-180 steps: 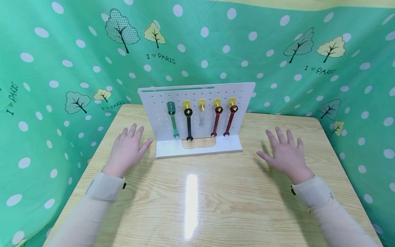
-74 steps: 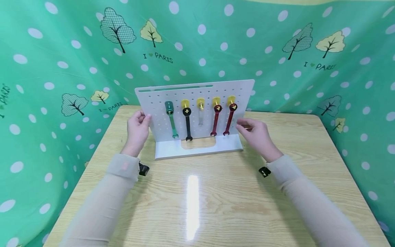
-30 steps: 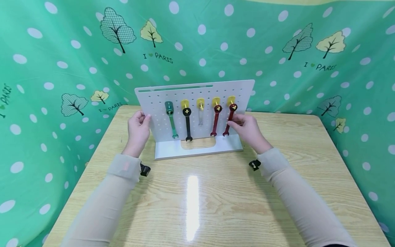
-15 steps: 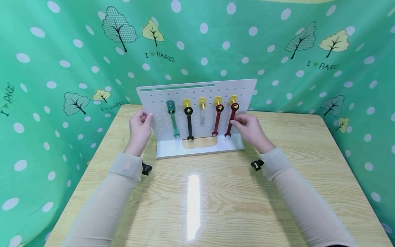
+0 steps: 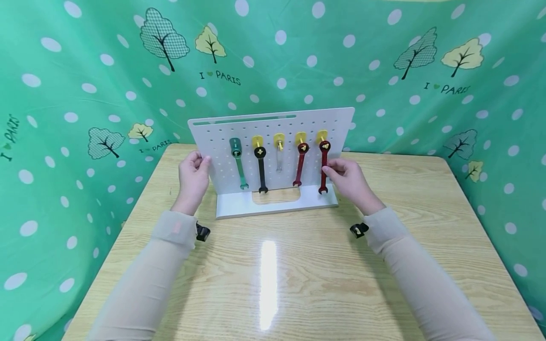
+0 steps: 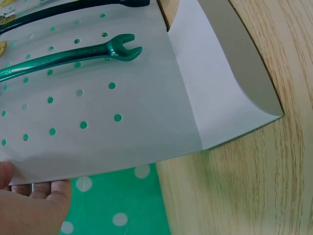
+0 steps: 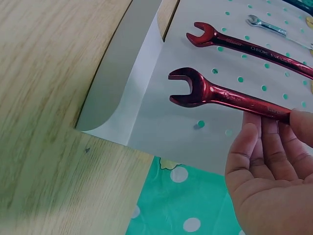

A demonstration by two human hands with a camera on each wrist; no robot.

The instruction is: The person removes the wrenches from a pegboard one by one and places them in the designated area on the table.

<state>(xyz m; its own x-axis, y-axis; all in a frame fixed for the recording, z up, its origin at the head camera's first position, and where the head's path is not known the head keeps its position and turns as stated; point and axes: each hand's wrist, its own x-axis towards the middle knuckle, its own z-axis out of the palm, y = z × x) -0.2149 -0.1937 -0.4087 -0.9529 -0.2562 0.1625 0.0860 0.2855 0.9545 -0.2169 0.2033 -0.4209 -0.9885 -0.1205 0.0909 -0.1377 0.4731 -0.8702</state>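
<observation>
A white pegboard stand (image 5: 222, 177) stands on the table, with a row of wrenches hanging from its hooks. My left hand (image 5: 194, 177) grips the board's left edge between thumb and fingers. With thumb and fingers my right hand (image 5: 347, 180) pinches the rightmost red wrench (image 7: 230, 98) by its shaft. In the head view that wrench's ring end is still at its yellow hook, and its open end is swung out from the board. To its left hang another red wrench (image 5: 300, 166), a small silver wrench (image 5: 279, 158), a black wrench (image 5: 261, 170) and a green wrench (image 6: 63, 56).
The wooden table (image 5: 315, 284) spreads in front of the stand and to both sides. Behind and beside it hangs a green dotted cloth (image 5: 298, 47) with printed trees. A bright light reflection (image 5: 268, 284) lies on the tabletop.
Both hands came from beside the stand to it. My left hand took the board's edge; my right hand took hold of the rightmost red wrench, whose lower end has swung right and outward.
</observation>
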